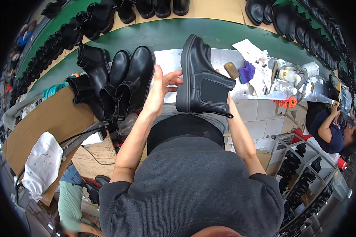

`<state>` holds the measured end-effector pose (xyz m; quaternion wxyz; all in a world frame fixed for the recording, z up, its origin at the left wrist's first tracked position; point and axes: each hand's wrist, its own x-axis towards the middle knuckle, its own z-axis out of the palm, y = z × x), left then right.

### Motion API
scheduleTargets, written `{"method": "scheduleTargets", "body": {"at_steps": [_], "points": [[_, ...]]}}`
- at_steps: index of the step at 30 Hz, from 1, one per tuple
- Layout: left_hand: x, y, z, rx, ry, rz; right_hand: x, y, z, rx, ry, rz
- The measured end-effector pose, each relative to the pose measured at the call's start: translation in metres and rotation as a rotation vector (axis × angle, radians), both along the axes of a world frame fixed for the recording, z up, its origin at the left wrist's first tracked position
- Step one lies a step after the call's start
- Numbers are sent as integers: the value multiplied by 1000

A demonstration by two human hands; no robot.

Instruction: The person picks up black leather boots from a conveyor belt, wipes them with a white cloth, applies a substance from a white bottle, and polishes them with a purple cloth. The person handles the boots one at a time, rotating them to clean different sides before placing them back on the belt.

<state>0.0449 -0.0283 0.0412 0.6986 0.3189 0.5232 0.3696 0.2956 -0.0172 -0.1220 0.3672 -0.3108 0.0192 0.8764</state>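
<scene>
Head shows the boot (202,81) beside left grip (160,89), overlapping right grip (230,103).

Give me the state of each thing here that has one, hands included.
Black boot: held up, toe pointing away, sole facing left.
Left hand: open, fingers at the boot's sole.
Right hand: mostly hidden behind the boot; grip unclear.
Purple fabric: crumpled.
Orange hose: coiled.
White cloth on cardboard: creased, dark-smudged.
</scene>
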Motion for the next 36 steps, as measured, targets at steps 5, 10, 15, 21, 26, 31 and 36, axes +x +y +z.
{"method": "scheduleTargets", "body": {"at_steps": [5,10,15,21,26,31,36], "points": [[2,-2,-4,-12,12,-31,3,5,34,72,-104,-41],[-9,8,-72,-281,-321,155,-3,12,108,556,-790,57],[3,13,-114,-391,-989,190,-32,17,132,648,-827,43],[5,8,-105,-347,-1215,117,-46,15,129,771,-919,25],[0,0,-113,-220,-1062,248,-40,10,121,879,-1046,20],[11,2,-101,498,-63,256,-44,11,85,920,-1278,-190],[16,8,-90,534,29,237,-45,10,78,868,-1310,-271]]}}
